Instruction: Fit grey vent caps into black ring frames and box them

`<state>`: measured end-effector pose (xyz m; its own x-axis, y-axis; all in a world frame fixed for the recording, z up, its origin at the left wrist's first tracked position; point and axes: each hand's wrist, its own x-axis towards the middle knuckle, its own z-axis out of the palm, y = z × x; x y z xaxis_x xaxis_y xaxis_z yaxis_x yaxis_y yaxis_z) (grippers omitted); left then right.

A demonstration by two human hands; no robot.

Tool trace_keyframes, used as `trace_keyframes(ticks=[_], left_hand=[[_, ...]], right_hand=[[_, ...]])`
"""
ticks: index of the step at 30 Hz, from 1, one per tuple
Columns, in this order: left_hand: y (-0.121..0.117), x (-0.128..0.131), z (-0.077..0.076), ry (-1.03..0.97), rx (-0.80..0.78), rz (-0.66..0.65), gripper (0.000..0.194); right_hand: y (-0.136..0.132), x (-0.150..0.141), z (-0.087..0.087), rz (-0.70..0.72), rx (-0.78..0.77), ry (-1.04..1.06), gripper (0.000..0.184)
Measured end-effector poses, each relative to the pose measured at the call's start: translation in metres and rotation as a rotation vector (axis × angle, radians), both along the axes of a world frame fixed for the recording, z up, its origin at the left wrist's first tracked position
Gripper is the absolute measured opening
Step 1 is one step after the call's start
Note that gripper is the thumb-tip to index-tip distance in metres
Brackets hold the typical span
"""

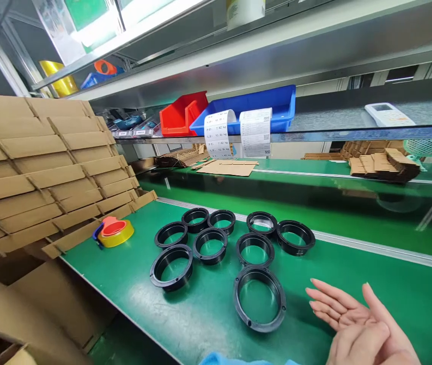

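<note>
My right hand (pixel 375 314) is at the lower right with its palm turned toward me, fingers stretched to the left and thumb raised. In front of it, my left hand (pixel 356 344) shows curled fingers against the base of the right palm; what they close on, if anything, is hidden. Several black flanged rings (pixel 260 327) lie to the left in two loose groups on the green work surface (pixel 208 314). The nearest ring is left of my right fingertips, apart from them. A blue sleeve (pixel 234 360) edges in at the bottom.
Stacked cardboard dividers (pixel 48 167) rise at the left beside a yellow tape roll (pixel 119 238). Above the back are a red bin (pixel 181 119), a blue bin (pixel 280 111) and hanging label strips (pixel 256 132). A metal rail (pixel 371 248) crosses behind the rings.
</note>
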<state>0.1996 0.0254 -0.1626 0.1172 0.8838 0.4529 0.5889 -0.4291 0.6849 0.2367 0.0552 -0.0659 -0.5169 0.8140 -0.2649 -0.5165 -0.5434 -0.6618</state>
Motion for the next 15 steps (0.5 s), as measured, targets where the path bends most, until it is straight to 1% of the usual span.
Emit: trace_keyframes(ticks=[2, 3, 4, 6, 9, 10, 12, 13, 15], left_hand=[[-0.003, -0.008, -0.001, -0.045, 0.081, -0.005, 0.046], [-0.006, -0.015, 0.002, -0.062, 0.149, -0.017, 0.043], [-0.01, -0.023, 0.007, -0.079, 0.236, -0.041, 0.038], [-0.016, -0.04, 0.022, -0.096, 0.434, -0.148, 0.03], [-0.022, -0.057, 0.045, -0.135, 0.623, -0.26, 0.029], [-0.023, -0.06, 0.05, -0.157, 0.659, -0.28, 0.028], [-0.026, -0.062, 0.053, -0.227, 0.717, -0.298, 0.03], [-0.028, -0.063, 0.053, -0.254, 0.709, -0.302, 0.031], [-0.033, -0.064, 0.048, -0.241, 0.6, -0.311, 0.027]], right_hand=[[-0.002, -0.004, 0.004, -0.043, 0.009, 0.014, 0.074], [-0.004, -0.006, 0.006, -0.07, 0.015, 0.027, 0.073], [-0.006, -0.009, 0.008, -0.09, 0.022, 0.044, 0.074], [-0.008, -0.012, 0.013, -0.116, 0.036, 0.088, 0.073], [-0.009, -0.014, 0.018, -0.15, 0.034, 0.154, 0.068], [-0.009, -0.013, 0.019, -0.175, 0.027, 0.166, 0.065], [-0.009, -0.013, 0.021, -0.222, 0.014, 0.17, 0.063], [-0.009, -0.012, 0.021, -0.234, 0.012, 0.167, 0.063], [-0.011, -0.013, 0.021, -0.21, 0.013, 0.147, 0.064]])
